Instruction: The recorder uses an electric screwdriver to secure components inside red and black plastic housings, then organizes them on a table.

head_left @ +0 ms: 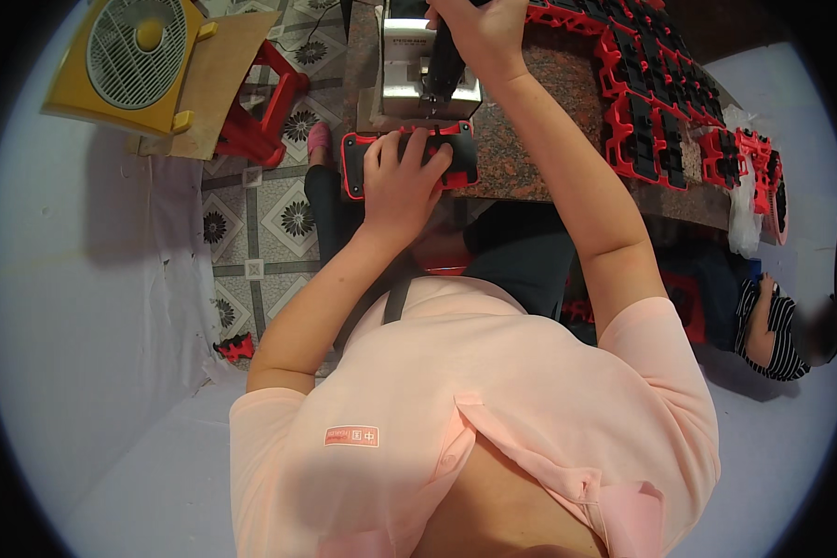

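At the table's near edge lies a red-and-black plastic part (pixel 352 166). My left hand (pixel 403 181) grips it from above, its fingers spread over the black face. Further up, my right hand (pixel 486 35) is closed round the top of a black electric screwdriver (pixel 445 70). The driver points downward, its thin tip just beyond the part's far edge; whether they touch I cannot tell. Directly behind it stands a silver metal box-shaped machine (pixel 407 60). The top of my right hand is cut off by the frame's edge.
Rows of similar red-and-black parts (pixel 637 102) cover the right side of the speckled stone table (pixel 521 153). A yellow box fan (pixel 135 56) rests on a board over a red stool (pixel 274 102) at the left. Another person (pixel 767 330) sits at the far right.
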Available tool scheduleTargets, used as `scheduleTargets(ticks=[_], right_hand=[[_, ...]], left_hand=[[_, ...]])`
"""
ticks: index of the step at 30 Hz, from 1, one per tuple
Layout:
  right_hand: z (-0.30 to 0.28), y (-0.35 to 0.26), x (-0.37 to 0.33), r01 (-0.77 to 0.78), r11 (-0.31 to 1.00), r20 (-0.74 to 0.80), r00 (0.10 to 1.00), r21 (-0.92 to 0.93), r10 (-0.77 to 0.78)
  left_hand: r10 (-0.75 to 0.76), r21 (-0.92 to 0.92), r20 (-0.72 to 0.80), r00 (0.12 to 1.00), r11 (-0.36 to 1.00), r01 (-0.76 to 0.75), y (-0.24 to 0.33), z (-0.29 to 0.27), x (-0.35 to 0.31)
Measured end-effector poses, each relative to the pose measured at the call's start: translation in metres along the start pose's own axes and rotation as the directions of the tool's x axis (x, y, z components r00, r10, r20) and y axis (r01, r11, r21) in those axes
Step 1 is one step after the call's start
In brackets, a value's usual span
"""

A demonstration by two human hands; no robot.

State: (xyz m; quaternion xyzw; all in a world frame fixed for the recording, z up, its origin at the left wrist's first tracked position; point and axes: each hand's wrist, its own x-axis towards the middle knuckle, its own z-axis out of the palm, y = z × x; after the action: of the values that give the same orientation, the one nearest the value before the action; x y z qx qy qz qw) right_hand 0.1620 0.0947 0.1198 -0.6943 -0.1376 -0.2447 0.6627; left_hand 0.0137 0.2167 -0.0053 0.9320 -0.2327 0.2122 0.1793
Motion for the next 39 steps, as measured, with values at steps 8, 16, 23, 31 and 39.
scheduleTargets(ticks=[8, 16, 23, 31, 39], right_hand=[[-0.056, -0.060, -0.024, 0.204, 0.952, 0.140, 0.961, 0.229, -0.239], [-0.077, -0.055, -0.074, 0.152, 0.948, 0.155, 0.967, 0.280, -0.201], [-0.068, -0.043, -0.086, 0.191, 0.970, 0.242, 0.944, 0.149, -0.223], [-0.062, -0.046, -0.084, 0.191, 0.979, 0.168, 0.970, -0.067, -0.177], [-0.164, -0.049, -0.101, 0.125, 0.944, -0.101, 0.990, 0.305, -0.098]], left_hand=[[0.001, 0.039, -0.036, 0.999, 0.999, 0.001, -0.003, 0.006, -0.001], [0.016, 0.023, -0.036, 0.999, 1.000, -0.015, -0.001, 0.006, 0.001], [-0.001, 0.034, -0.005, 1.000, 0.999, 0.001, -0.002, 0.006, 0.001], [0.027, 0.049, 0.037, 0.999, 0.998, -0.028, -0.001, 0.007, 0.013], [0.108, 0.050, 0.206, 0.973, 0.991, -0.120, 0.025, 0.006, 0.019]])
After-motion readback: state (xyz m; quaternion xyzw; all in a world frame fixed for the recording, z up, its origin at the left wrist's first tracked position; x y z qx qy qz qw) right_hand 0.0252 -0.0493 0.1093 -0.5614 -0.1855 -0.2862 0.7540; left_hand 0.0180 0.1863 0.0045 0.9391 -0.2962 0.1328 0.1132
